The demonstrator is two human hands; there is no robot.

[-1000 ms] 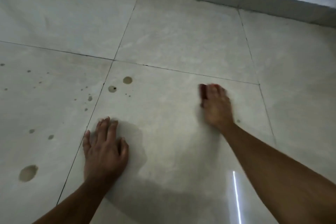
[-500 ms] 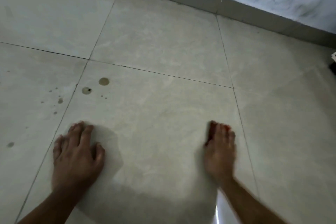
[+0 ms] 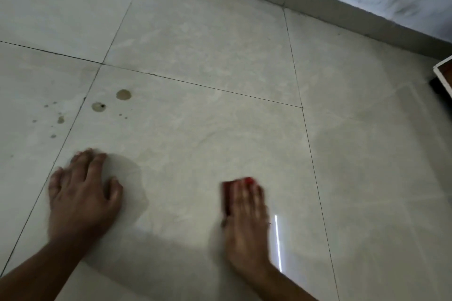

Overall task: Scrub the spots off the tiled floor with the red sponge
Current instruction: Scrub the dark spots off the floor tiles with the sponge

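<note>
My right hand (image 3: 247, 217) lies flat on the red sponge (image 3: 228, 197) and presses it to the pale tiled floor (image 3: 200, 134); only the sponge's left side and a red tip past the fingers show. My left hand (image 3: 80, 193) rests palm down on the same tile, fingers spread, holding nothing. Two round brown spots (image 3: 123, 94) (image 3: 98, 106) sit at that tile's far left corner, well beyond both hands. Several smaller specks (image 3: 60, 119) dot the neighbouring tile to the left.
A grey skirting (image 3: 318, 0) and a smudged wall run along the back right. A white-edged dark object (image 3: 444, 78) juts in at the right edge. A bright light streak (image 3: 278, 243) reflects off the floor beside my right wrist.
My right hand has drawn the sponge back toward me across the tile. The view has shifted right, bringing the object at the right edge into sight. My left hand stays planted.
</note>
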